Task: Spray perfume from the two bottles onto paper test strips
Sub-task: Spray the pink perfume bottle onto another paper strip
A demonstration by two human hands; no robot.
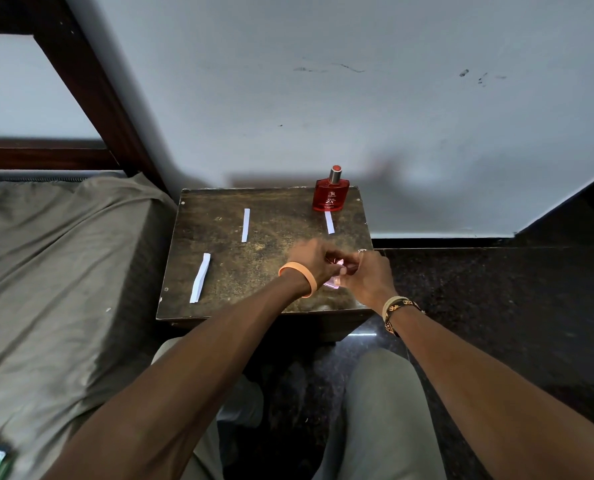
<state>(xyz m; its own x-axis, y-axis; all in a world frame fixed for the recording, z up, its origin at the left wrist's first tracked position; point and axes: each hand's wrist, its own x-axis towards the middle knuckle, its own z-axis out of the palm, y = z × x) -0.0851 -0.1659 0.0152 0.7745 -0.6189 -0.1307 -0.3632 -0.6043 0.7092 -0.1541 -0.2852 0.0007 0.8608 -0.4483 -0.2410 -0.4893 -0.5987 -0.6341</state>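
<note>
Left hand (310,260) and right hand (369,277) both curl round the small pink bottle (335,281) low over the table (281,216), probably freeing its cap, so steady the base, twist cleanly, then aim at the strip (329,222) fronting the red bottle (331,196).

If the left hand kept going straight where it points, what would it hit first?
Probably the pink bottle it holds, then the right hand close behind; blur leaves depth unclear.

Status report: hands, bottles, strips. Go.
At table front, left hand and right hand grip pink bottle. Far corner: red bottle upright. Three paper strips on table, nothing blocking.
</note>
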